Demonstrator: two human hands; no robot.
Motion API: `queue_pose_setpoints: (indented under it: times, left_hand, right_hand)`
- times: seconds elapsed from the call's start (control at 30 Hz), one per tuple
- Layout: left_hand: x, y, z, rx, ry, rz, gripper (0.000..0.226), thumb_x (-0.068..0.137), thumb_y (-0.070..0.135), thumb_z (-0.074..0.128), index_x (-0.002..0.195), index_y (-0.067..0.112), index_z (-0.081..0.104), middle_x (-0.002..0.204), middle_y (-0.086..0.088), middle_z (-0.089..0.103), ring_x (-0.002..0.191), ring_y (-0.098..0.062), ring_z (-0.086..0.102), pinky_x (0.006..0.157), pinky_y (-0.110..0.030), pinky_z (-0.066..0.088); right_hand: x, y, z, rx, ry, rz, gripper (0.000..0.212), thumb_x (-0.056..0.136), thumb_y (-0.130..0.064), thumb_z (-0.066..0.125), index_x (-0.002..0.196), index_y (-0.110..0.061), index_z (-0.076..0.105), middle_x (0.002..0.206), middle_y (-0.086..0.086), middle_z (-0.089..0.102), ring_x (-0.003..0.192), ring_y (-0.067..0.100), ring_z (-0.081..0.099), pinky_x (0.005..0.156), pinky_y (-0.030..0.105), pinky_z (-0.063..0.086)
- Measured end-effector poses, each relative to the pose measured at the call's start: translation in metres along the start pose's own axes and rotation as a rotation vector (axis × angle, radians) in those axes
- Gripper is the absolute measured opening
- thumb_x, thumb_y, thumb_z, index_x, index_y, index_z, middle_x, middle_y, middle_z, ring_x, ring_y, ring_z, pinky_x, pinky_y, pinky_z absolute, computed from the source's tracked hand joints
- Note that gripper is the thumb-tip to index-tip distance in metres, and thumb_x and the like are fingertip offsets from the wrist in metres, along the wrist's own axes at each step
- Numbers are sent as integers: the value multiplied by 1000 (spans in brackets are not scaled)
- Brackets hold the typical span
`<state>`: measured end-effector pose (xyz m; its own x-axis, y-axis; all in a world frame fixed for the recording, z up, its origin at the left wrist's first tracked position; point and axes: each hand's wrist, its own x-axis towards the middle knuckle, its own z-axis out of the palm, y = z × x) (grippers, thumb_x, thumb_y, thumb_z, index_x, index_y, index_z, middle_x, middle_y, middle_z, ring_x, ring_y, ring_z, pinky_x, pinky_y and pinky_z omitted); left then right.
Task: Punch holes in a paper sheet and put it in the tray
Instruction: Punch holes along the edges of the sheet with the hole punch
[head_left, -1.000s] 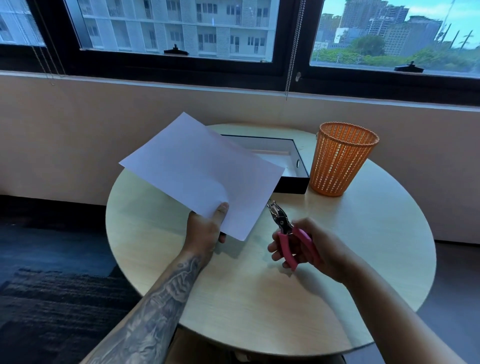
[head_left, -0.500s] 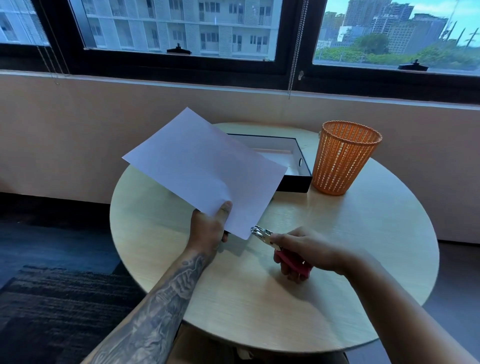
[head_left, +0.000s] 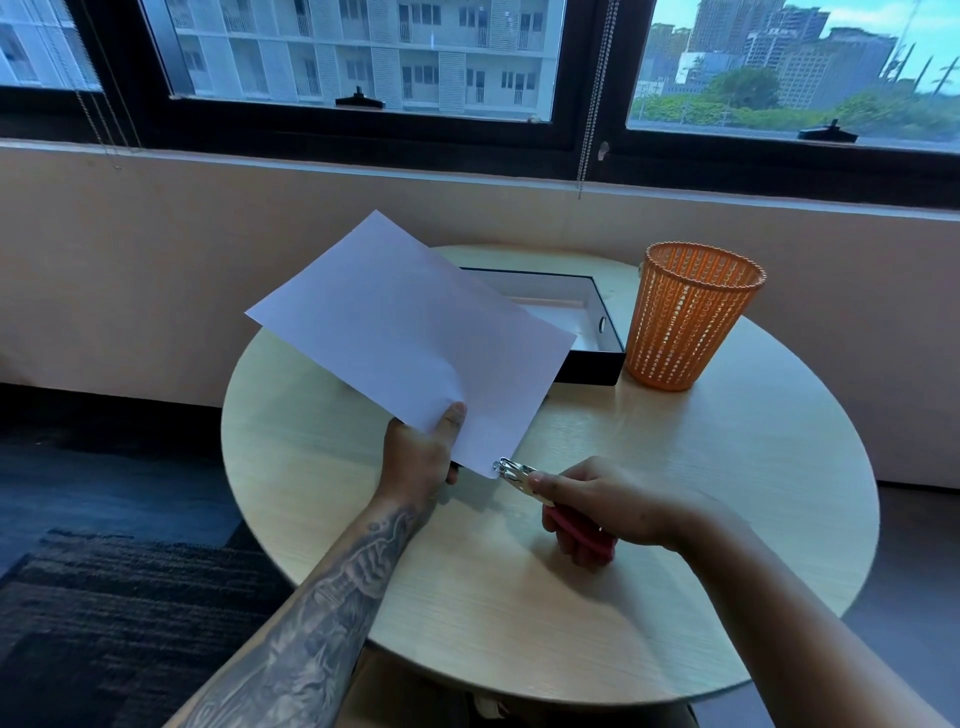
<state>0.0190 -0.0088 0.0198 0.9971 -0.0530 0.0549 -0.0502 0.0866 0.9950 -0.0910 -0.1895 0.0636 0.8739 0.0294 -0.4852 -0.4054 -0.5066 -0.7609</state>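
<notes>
My left hand (head_left: 422, 456) pinches the near edge of a white paper sheet (head_left: 410, 332) and holds it tilted above the round table. In my right hand (head_left: 608, 512) is a pink-handled hole punch (head_left: 519, 474), gripped by its handles. Its metal jaws sit over the sheet's nearest corner. Behind the sheet lies a black tray (head_left: 597, 364) with a white inside, its left part hidden by the paper.
An orange mesh basket (head_left: 691, 317) stands upright to the right of the tray. The round light wooden table (head_left: 727, 467) sits against a beige wall under a window. A dark rug (head_left: 104, 597) covers the floor at the left.
My right hand turned the punch from pointing up to pointing left and brought its jaws onto the sheet's near corner. The left hand and the paper barely moved.
</notes>
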Motion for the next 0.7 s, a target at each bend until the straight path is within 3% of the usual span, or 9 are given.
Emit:
queue_pose_setpoints:
  times: [0.17,0.3,0.7]
  left_hand:
    - [2,-4,1,-15,18,-26,19,88,23,76,76,15,64,54,0,55,37,-17,42,38,-25,38]
    - [2,-5,0,-13,10,-25,21,88,25,76,75,15,64,55,-3,55,36,-19,43,40,-25,37]
    - [0,-3,-1,3,0,-29,22,90,26,74,75,14,63,51,0,55,35,-17,45,39,-26,37]
  right_hand:
    - [4,0,2,-51,-6,-13,77,79,-78,52,87,-3,68,74,16,72,65,33,67,65,43,55]
    - [3,-1,2,-68,-1,-18,69,91,-70,49,88,-3,67,73,15,71,65,32,65,66,44,54]
    - [4,-5,5,-127,32,0,64,95,-66,46,81,-7,65,63,10,67,56,28,62,56,35,50]
